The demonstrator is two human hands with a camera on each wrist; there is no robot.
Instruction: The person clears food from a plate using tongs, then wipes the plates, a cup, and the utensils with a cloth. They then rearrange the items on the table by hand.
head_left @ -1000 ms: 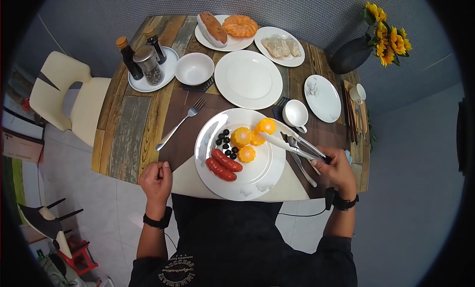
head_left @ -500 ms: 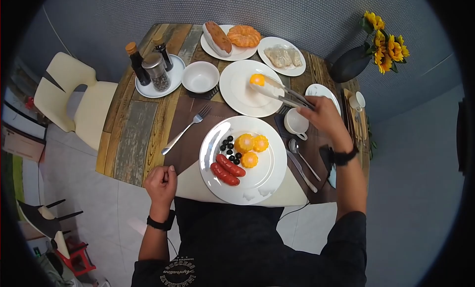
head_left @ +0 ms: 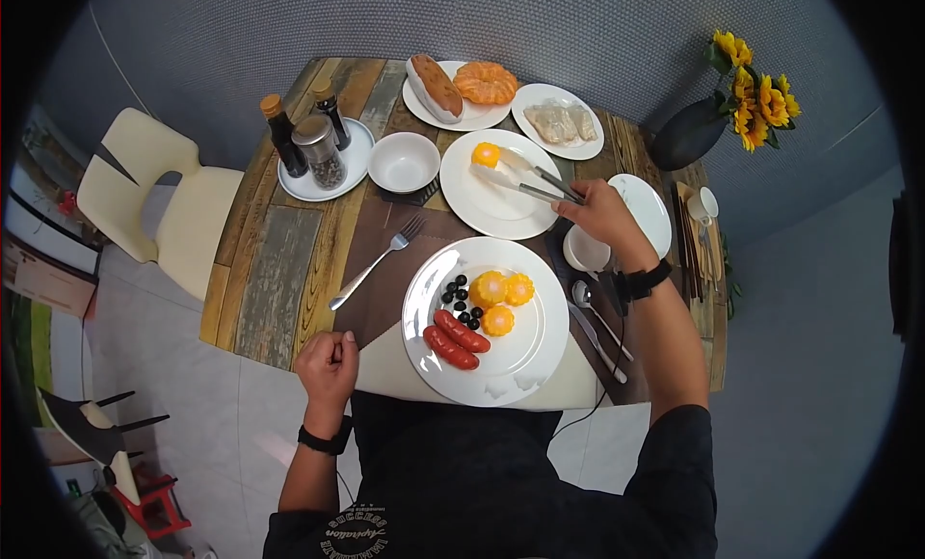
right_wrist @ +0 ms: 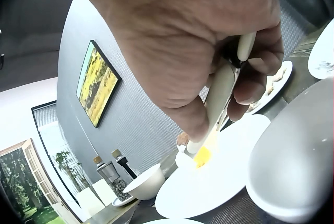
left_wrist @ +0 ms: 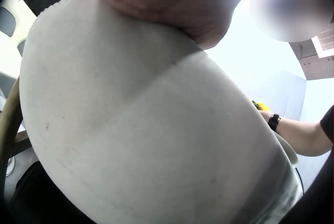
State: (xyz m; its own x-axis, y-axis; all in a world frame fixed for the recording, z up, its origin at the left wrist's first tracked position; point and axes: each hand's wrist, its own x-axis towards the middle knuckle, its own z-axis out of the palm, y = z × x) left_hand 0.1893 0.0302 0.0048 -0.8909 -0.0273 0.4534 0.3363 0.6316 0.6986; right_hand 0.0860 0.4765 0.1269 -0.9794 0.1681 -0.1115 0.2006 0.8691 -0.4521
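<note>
My right hand [head_left: 599, 215] grips the metal tongs [head_left: 540, 188] over the middle plate [head_left: 509, 212]. A yellow corn piece [head_left: 486, 154] sits on that plate at the tong tips; whether they touch it I cannot tell. In the right wrist view, my fingers curl round the tongs [right_wrist: 219, 96] above the yellow piece [right_wrist: 203, 157]. On the near plate [head_left: 540, 352] lie three corn pieces [head_left: 498, 320], several black round items [head_left: 450, 297] and two red sausages [head_left: 451, 348]. My left hand [head_left: 328, 364] rests curled at the table's front edge, holding nothing.
A fork [head_left: 376, 262] lies left of the near plate; a knife [head_left: 597, 343] and spoon [head_left: 602, 313] lie right. A cup [head_left: 584, 251] stands below my right wrist. Behind are a bowl [head_left: 404, 163], bread [head_left: 436, 89] and a vase [head_left: 690, 135].
The tongs carried one corn piece from the near plate to the middle plate, and it now sits farther left there. My left hand still rests at the table edge.
</note>
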